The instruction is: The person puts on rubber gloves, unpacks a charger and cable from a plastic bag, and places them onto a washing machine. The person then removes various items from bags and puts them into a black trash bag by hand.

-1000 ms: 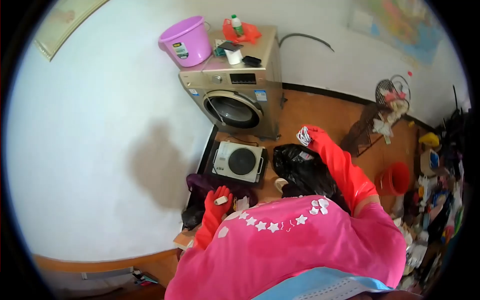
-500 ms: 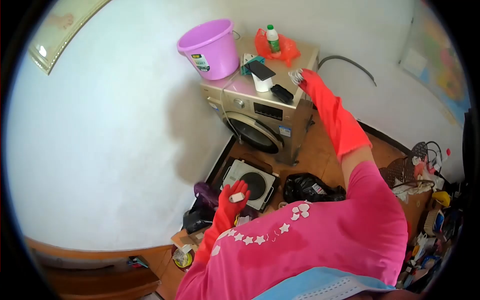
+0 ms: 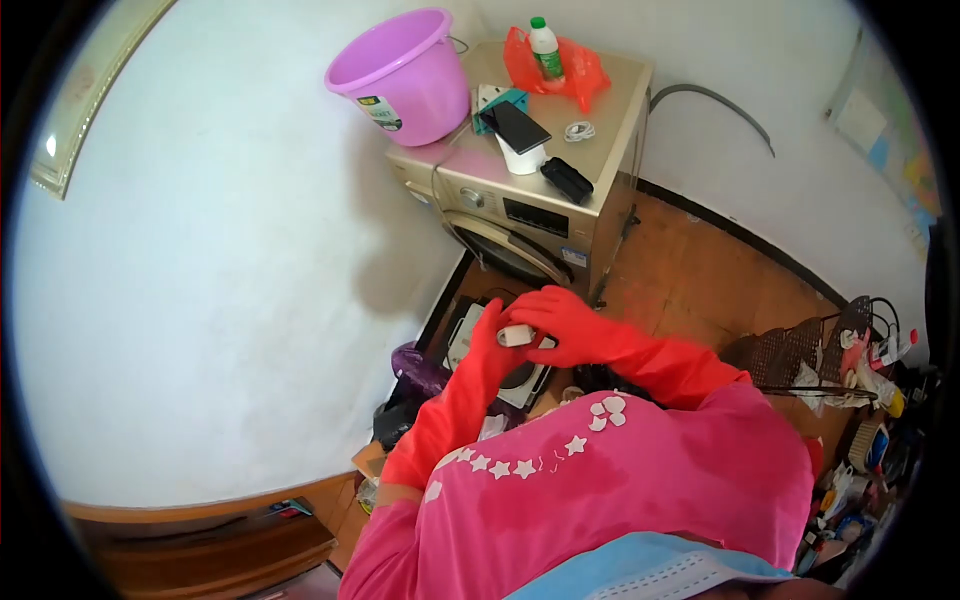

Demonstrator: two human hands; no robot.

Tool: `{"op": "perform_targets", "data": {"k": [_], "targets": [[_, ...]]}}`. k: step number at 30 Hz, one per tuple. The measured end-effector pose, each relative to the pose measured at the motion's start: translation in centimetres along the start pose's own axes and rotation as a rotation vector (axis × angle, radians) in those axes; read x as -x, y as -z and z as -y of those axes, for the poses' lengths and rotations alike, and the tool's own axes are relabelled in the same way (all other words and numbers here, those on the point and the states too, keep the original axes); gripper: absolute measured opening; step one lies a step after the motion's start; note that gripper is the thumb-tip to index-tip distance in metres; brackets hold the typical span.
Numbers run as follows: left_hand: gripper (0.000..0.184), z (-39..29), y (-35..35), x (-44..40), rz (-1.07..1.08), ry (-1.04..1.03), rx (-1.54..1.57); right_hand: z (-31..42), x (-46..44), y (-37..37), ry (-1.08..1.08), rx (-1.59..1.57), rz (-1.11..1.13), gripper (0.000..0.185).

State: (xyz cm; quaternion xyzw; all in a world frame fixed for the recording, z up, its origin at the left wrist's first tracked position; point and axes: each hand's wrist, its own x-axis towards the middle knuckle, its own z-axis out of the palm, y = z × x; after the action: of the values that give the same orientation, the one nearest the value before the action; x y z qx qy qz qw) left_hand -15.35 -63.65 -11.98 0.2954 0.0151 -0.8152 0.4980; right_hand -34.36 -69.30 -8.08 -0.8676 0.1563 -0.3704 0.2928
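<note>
Both hands wear red rubber gloves and meet in front of my chest, above the cooktop. My left hand [image 3: 487,345] is curled against a small white block [image 3: 516,336], which looks like a charger plug. My right hand [image 3: 568,325] closes on the same block from the other side, fingers above it and thumb below. Some fingertips are hidden behind the block and each other. A coiled white cable [image 3: 579,131] lies on the washing machine top [image 3: 612,120], near a black phone [image 3: 517,128] leaning over a white container [image 3: 520,158].
A purple bucket [image 3: 405,85], a green-capped bottle [image 3: 545,50], a red plastic bag [image 3: 590,80] and a black case [image 3: 567,180] also stand on the machine. An electric cooktop [image 3: 462,335] sits on the floor below. Clutter [image 3: 850,470] fills the right side.
My right hand has let go of the coiled cable on the washing machine and come down to my left hand. The left hand has risen slightly with the white block.
</note>
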Motion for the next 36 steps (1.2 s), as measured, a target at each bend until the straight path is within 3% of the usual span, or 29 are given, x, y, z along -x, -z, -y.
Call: {"op": "perform_targets", "data": {"k": [1, 5, 8, 11, 13, 14, 15, 16, 17, 19, 23, 26, 29, 32, 34, 36], "targets": [[0.055, 0.3, -1.4, -0.9, -0.097, -0.004, -0.043, 0.2, 0.0, -0.1, 0.006, 0.007, 0.094, 0.041], [0.057, 0.3, -2.6, -2.6, -0.06, -0.001, -0.22, -1.5, 0.3, -0.3, -0.021, 0.13, 0.035, 0.039], [0.058, 0.5, -2.6, -3.5, 0.021, 0.137, -0.152, -2.1, 0.4, 0.8, 0.011, 0.042, 0.086, 0.035], [0.06, 1.2, -3.7, -3.6, -0.082, 0.181, 0.066, -2.3, 0.5, 2.5, -0.126, 0.033, 0.213, 0.033], [0.06, 1.5, -4.7, -2.8, -0.335, 0.05, -0.023, -3.6, 0.6, 3.6, -0.231, -0.053, -0.032, 0.032], [0.06, 1.2, -3.9, -2.5, -0.336, 0.049, -0.014, -3.5, -0.2, 4.6, -0.381, -0.065, -0.146, 0.027], [0.06, 0.8, -2.2, -2.0, -0.193, 0.055, 0.009, -3.3, -1.2, 6.0, -0.53, -0.076, -0.26, 0.024], [0.059, 0.6, -0.5, -1.4, -0.049, 0.06, 0.031, -3.7, -2.1, 7.1, -0.483, -0.167, -0.361, 0.027], [0.059, 0.6, 1.0, -0.8, -0.051, 0.054, 0.04, -4.7, -3.2, 8.2, -0.434, -0.259, -0.46, 0.03], [0.056, 1.0, 4.3, 0.7, -0.155, 0.034, 0.056, -7.7, -5.3, 10.3, -0.585, 0.074, -0.543, 0.033], [0.057, 2.3, 11.8, 6.2, -0.272, -0.027, 0.101, -18.5, -8.1, 12.1, -0.527, 0.093, -0.623, 0.039], [0.058, 4.0, 20.0, 11.2, -0.465, -0.12, 0.114, -20.5, -8.2, 12.1, -0.62, 0.207, -0.662, 0.043], [0.06, 7.9, 27.0, 18.0, -0.79, -0.207, 0.111, -18.4, -5.4, 10.5, -0.525, 0.116, -0.686, 0.041], [0.056, 14.3, 33.2, 26.2, -1.04, -0.212, -0.003, -10.3, -2.9, 6.2, -0.533, 0.003, -0.732, 0.036], [0.056, 20.6, 40.4, 30.3, -1.241, -0.101, -0.07, -6.6, -1.5, 2.1, -0.448, -0.017, -0.605, 0.036], [0.056, 25.8, 42.6, 33.8, -1.416, 0.068, -0.451, -3.7, -0.6, -2.9, -0.448, -0.067, -0.3, 0.032]]}}
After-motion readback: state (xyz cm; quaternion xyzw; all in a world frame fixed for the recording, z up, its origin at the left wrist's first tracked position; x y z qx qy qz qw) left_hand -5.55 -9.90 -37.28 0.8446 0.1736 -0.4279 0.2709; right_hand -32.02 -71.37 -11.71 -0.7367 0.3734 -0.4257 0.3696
